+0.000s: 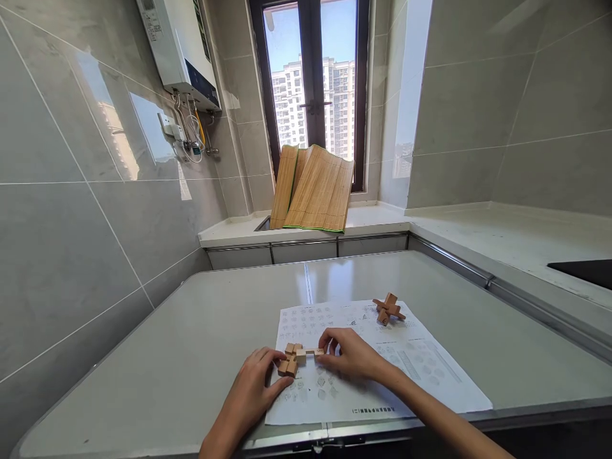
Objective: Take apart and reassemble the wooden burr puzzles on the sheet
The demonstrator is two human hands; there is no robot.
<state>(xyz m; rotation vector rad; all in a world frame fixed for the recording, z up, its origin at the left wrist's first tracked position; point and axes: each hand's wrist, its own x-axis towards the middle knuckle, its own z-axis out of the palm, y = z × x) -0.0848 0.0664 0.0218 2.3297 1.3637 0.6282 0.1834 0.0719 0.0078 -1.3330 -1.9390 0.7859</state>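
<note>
A cluster of wooden puzzle blocks point(288, 367) rests on a printed sheet point(382, 408). My left hand point(253, 386) grips it from the left, with the fingertips at its upper side and the thumb at its lower edge. From the cluster a paler notched wooden piece point(301, 357) extends to the right. My right hand point(351, 354) pinches the far end of that piece between thumb and fingers. Farther back on the sheet, to the right, stands an assembled wooden burr puzzle point(388, 309) with its bars crossing; neither hand touches it.
The sheet lies on a pale folding table point(191, 357) with a seam down its middle. Behind is a white counter point(373, 217) with a folded bamboo mat point(318, 188) leaning near the window. A water heater point(184, 48) hangs on the left wall.
</note>
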